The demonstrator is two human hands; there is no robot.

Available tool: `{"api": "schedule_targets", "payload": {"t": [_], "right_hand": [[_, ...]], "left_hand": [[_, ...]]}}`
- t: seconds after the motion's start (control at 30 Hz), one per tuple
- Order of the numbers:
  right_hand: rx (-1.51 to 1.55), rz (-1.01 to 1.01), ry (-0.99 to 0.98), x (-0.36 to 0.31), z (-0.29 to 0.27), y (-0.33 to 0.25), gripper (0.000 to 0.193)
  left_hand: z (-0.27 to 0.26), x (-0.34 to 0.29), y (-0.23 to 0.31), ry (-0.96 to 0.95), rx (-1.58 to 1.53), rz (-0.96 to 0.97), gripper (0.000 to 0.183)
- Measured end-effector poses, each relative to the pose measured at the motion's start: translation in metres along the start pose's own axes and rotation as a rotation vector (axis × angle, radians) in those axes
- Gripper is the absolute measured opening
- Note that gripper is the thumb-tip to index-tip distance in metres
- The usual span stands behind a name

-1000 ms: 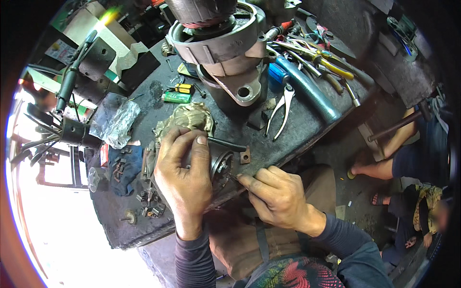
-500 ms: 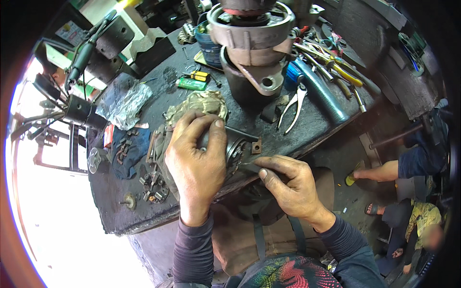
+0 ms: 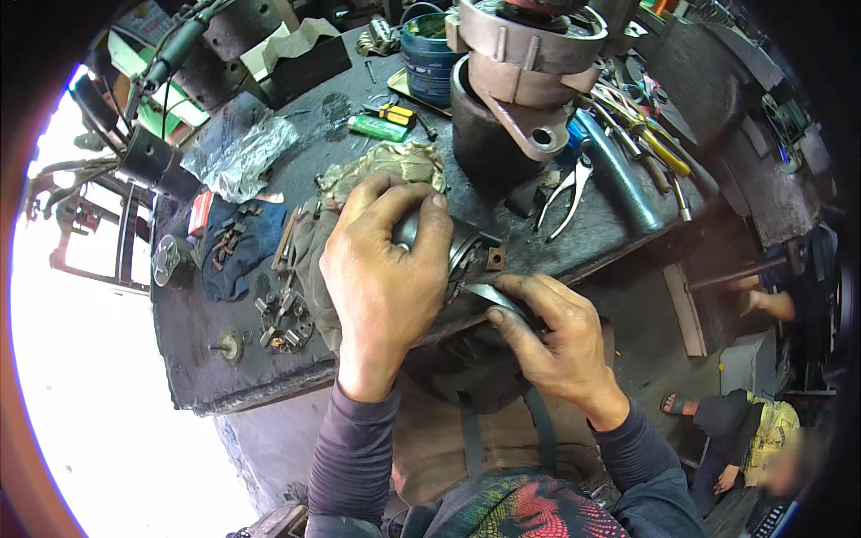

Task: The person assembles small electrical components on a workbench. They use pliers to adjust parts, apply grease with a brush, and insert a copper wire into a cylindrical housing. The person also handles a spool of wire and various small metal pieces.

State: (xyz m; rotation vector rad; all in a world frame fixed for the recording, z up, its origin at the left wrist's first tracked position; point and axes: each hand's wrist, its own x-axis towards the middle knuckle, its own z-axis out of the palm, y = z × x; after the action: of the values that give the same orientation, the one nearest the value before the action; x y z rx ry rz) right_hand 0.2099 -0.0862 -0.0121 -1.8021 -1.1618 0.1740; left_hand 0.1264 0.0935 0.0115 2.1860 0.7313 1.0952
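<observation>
My left hand (image 3: 386,255) is closed over a dark cylindrical metal part (image 3: 459,244), which lies on its side on a grey cloth (image 3: 316,260) near the bench's front edge. Its open end, with small metal fittings inside, points toward my right hand (image 3: 563,345). Between the thumb and fingers of that hand is a thin, flat metal blade (image 3: 495,297), its tip at the rim of the part. Whether the tip touches, I cannot tell. A small square metal piece with a hole (image 3: 495,259) sits just beyond the rim.
A large metal housing (image 3: 529,90) stands at the back. Pliers (image 3: 567,197), a blue-green tube (image 3: 628,184) and other tools lie right. A green lighter (image 3: 378,128), a plastic bag (image 3: 238,161) and a brush holder plate (image 3: 285,323) are left. A person (image 3: 771,439) sits at far right.
The whole view has shifted with my head. In my right hand the blade has turned, so that its flat side shows. My left hand keeps its hold on the cylindrical part.
</observation>
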Motion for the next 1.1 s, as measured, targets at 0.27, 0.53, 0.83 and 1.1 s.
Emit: {"api": "schedule_targets", "payload": {"t": [0.27, 0.53, 0.83, 1.1], "right_hand": [[-0.075, -0.102, 0.055, 0.015, -0.002, 0.005, 0.023], [-0.397, -0.430, 0.024, 0.026, 0.010, 0.019, 0.022], [-0.329, -0.457, 0.110, 0.024, 0.017, 0.020, 0.024], [-0.377, -0.502, 0.013, 0.031, 0.018, 0.020, 0.025]], "left_hand": [[0.000, 0.000, 0.000, -0.001, -0.017, -0.030, 0.022], [-0.001, -0.001, 0.001, -0.015, 0.000, -0.033, 0.019], [0.003, -0.001, -0.002, 0.060, 0.009, 0.004, 0.022], [0.007, -0.003, -0.007, 0.055, 0.016, -0.015, 0.024]]}}
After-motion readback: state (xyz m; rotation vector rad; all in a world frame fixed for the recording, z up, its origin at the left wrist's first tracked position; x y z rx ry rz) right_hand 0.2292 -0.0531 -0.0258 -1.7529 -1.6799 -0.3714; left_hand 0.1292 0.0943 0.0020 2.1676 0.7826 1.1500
